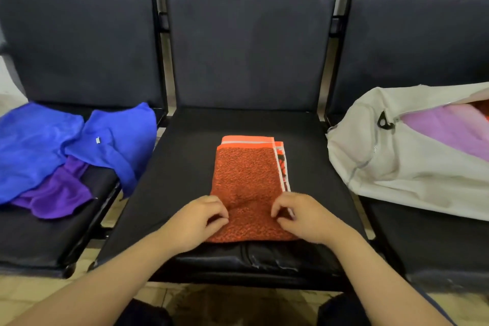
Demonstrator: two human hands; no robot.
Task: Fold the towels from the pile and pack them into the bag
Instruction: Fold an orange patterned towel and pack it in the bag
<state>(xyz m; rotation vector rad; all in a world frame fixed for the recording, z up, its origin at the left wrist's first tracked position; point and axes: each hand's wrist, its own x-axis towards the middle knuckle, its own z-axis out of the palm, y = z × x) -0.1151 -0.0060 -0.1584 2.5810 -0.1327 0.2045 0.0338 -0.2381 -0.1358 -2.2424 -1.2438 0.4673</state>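
Observation:
An orange towel (pixel 247 180), folded into a narrow rectangle with a striped border at its far end, lies on the middle black seat (pixel 185 167). My left hand (pixel 197 219) pinches the towel's near left edge. My right hand (pixel 304 216) pinches its near right edge. On the left seat lies the pile: two blue towels (pixel 53 145) over a purple one (pixel 60 198). The white bag (pixel 397 167) lies open on the right seat, with a lilac towel (pixel 449 132) and a bit of orange cloth inside.
Three dark padded seats stand in a row with upright backrests (pixel 246 47) behind. Metal frame bars separate the seats. Beige tiled floor (pixel 31 296) shows below the seat fronts, and my dark-clothed knees sit at the bottom edge.

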